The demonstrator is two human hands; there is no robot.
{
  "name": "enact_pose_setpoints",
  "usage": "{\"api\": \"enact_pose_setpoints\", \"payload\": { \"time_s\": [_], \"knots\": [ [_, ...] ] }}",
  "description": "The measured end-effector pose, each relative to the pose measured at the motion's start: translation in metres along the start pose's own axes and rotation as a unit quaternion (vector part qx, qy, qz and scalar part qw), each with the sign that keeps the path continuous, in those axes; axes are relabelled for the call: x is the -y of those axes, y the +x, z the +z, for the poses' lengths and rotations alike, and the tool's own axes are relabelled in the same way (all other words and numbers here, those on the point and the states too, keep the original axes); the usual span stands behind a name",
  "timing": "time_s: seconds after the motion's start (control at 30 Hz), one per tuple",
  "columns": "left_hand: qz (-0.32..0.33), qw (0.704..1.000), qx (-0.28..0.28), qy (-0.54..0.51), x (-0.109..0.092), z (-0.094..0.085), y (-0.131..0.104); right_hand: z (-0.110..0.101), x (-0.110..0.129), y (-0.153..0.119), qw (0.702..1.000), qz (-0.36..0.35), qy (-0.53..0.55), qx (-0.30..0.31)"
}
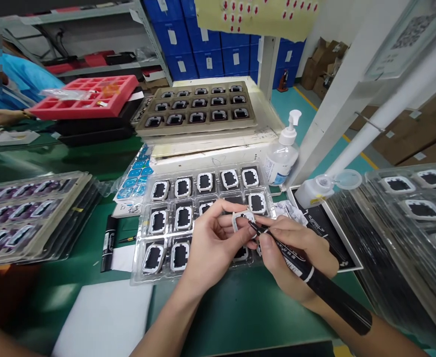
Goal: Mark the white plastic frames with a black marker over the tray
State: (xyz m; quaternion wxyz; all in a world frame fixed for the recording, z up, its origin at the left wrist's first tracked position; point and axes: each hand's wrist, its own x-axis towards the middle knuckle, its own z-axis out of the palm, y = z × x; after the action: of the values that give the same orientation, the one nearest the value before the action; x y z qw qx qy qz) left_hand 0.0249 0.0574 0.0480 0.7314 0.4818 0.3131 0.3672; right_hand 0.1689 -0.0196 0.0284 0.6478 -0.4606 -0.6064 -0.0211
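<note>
My left hand [212,243] pinches a small white rounded frame [237,223] by its edges, above a clear plastic tray [140,267]. In my right hand [296,253] is a black marker pen [337,297], held like a writing tool, its tip at the frame's right side. Whether the tip touches the frame I cannot tell. Rows of similar white frames with dark centres, such as this white-and-black part [184,216], sit in the tray's pockets. My hands cover some of the pockets.
Left of the tray lies another black marker [108,243], with a white foam sheet [106,317] nearer me. A pump bottle [282,153] and a smaller bottle [314,191] stand behind right. Tray stacks [407,233] flank both sides. A co-worker's blue sleeve [32,69] shows at back left.
</note>
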Motion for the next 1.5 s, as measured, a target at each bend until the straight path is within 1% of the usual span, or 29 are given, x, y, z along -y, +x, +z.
{"api": "enact_pose_setpoints", "payload": {
  "time_s": [0.1,0.23,0.43,0.53,0.63,0.77,0.83,0.97,1.07,1.17,1.27,1.37,1.5],
  "knots": [
    [0.017,1.000,-0.005,0.026,0.001,0.002,-0.002,0.002,0.001,-0.001,1.000,-0.001,-0.014,-0.006],
    [0.063,0.994,-0.011,0.090,0.005,0.003,-0.004,0.002,0.001,-0.003,1.000,0.006,-0.022,-0.010],
    [0.147,0.968,-0.014,0.203,0.014,-0.001,-0.006,0.005,0.000,-0.001,1.000,0.013,-0.009,-0.014],
    [0.164,0.959,-0.025,0.231,0.015,-0.001,-0.006,0.005,-0.001,0.001,1.000,0.010,-0.006,-0.017],
    [0.149,0.963,-0.029,0.222,0.014,0.001,-0.006,0.005,-0.002,0.001,1.000,0.011,-0.002,-0.012],
    [0.075,0.987,-0.023,0.137,0.009,0.004,-0.006,0.005,-0.002,0.000,1.000,0.013,0.008,-0.012],
    [0.040,0.995,-0.017,0.090,0.005,0.004,-0.004,0.005,-0.001,0.000,1.000,0.011,0.013,-0.012],
    [-0.011,1.000,0.001,0.028,-0.002,0.001,-0.001,0.002,0.004,0.003,1.000,0.020,0.012,-0.006],
    [-0.040,0.999,0.022,-0.011,-0.006,-0.002,0.001,-0.002,0.006,0.008,0.999,-0.005,0.032,0.015],
    [-0.036,0.998,0.039,-0.034,-0.007,-0.003,0.002,-0.004,0.007,0.011,0.998,-0.043,0.045,0.006],
    [-0.010,0.999,0.042,-0.023,-0.006,-0.004,0.002,-0.002,0.005,0.011,0.998,-0.059,0.039,-0.001],
    [0.015,0.998,0.050,-0.018,-0.004,-0.006,0.002,0.001,0.003,0.010,0.996,-0.083,0.033,-0.023],
    [0.035,0.997,0.062,-0.019,-0.001,-0.009,0.002,0.004,0.002,0.010,0.993,-0.112,0.027,-0.038]
  ]
}}
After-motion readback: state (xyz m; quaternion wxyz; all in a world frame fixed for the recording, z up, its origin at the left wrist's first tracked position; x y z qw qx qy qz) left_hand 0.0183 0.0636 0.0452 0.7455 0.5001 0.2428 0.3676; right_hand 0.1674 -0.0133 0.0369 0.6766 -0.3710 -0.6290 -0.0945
